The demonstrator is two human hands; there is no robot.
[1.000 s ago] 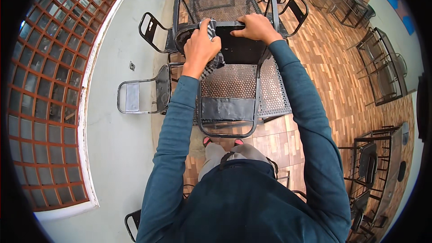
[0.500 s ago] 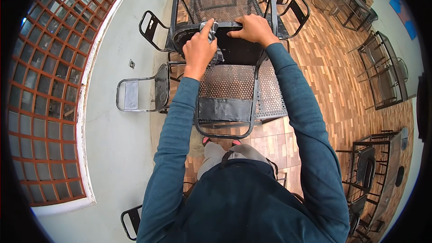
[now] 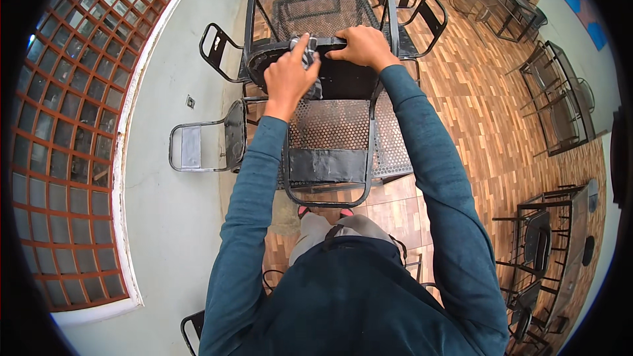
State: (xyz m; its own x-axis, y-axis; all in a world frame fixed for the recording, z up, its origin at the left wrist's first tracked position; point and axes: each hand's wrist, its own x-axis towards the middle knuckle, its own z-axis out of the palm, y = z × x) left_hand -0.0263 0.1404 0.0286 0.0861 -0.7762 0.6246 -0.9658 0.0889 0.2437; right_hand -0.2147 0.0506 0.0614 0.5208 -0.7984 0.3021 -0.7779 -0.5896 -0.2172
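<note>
Grey cloth (image 3: 308, 59) is bunched in the closed left hand (image 3: 289, 79), pressed on the black mesh chair's (image 3: 330, 125) top rail. The right hand (image 3: 359, 46) grips that rail. Pushed too hard, I think the chair might tip.

Most of the grey cloth (image 3: 308, 59) is hidden under the left hand (image 3: 290, 78). The right hand (image 3: 361, 46) covers part of the chair's (image 3: 330, 125) top rail, its fingertips out of sight. The person's feet are mostly hidden by their body. Furniture at the far right edge is cut off and too small to tell.
</note>
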